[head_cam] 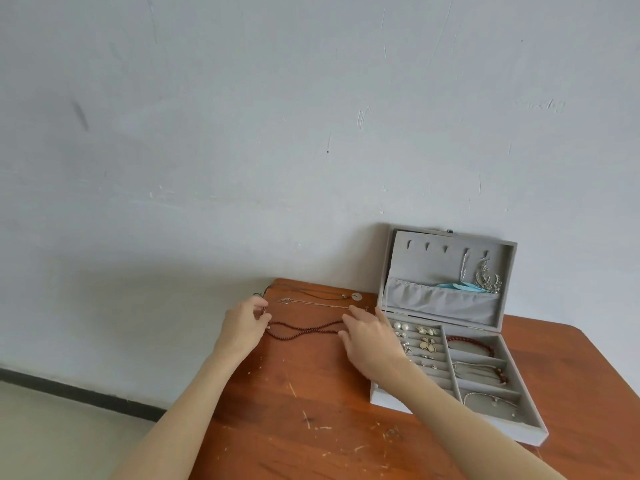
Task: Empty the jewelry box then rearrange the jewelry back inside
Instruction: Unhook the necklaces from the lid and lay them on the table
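Left grip (244,329): fingers curled, pinching the left end of the dark red bead necklace (304,330), at about 9 o'clock from its middle.
Right grip (369,337): fingers spread and nearly straight, tips pressing on the right end of the bead necklace; it clasps nothing.
Bead necklace: stretched flat on the counter (311,427) between the two hands.
Silver chain (318,303): on the counter at 12 o'clock from the beads, lying left to right.
Dark cord with round pendant (355,297): at 12 o'clock from the silver chain, near the counter's far edge.
Jewelry box (502,327): grey, open, at 3 o'clock from the hands, lid upright against the wall (242,133).
Box contents: earrings in the left rows, bracelets in the right compartments, pieces hanging in the lid.
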A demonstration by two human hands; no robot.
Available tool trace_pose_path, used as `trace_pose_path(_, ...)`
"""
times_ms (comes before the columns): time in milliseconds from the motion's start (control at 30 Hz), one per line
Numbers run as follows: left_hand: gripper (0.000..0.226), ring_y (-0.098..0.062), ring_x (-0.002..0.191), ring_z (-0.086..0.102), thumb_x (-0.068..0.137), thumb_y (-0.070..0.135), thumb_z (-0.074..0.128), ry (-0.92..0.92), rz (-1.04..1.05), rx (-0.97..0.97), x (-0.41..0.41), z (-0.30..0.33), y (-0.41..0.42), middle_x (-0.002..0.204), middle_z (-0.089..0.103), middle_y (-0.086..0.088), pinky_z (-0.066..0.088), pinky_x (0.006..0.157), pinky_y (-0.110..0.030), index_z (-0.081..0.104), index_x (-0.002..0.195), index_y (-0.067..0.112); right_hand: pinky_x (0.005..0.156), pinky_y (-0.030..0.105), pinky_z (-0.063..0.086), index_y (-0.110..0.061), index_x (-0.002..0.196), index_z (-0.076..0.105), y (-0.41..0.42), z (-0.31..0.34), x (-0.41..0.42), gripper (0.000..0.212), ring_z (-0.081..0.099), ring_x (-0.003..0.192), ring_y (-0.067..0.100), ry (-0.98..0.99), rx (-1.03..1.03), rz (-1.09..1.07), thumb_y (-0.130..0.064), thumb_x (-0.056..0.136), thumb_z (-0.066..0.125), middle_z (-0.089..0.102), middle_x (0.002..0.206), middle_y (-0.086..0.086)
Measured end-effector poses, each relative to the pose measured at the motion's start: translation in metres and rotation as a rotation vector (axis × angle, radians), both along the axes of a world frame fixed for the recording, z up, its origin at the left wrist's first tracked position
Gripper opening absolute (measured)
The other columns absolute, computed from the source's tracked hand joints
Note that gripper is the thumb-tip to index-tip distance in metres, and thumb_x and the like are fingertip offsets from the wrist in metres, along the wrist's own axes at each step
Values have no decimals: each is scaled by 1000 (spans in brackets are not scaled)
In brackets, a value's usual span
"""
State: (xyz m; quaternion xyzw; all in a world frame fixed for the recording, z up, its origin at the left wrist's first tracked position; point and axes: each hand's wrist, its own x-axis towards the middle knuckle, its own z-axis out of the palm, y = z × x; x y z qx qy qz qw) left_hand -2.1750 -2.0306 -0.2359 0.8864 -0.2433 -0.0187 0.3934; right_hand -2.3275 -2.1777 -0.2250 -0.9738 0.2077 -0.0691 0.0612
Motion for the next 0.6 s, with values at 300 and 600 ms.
trace_pose_path(300, 49, -18, 144, -8, 101, 33, 23, -331, -348, 587, -19, -13, 10, 157, -1, -1, -3, 116, -41, 23, 146, 15, 115, 45, -14, -11, 149, 0, 9, -13, 3, 68, -2, 146, 22, 376, -87, -10, -53, 96, 8, -2, 158, 9)
trace_pose_path(600, 56, -13, 142, -17, 99, 42, 8, -170, -451, 735, -15, -21, -1, 155, -17, 4, -7, 118, -33, -8, 147, 17, 112, 47, -19, -14, 149, -3, -1, -16, 17, 66, -3, 146, 22, 427, -143, -83, -53, 95, 3, -4, 157, 10)
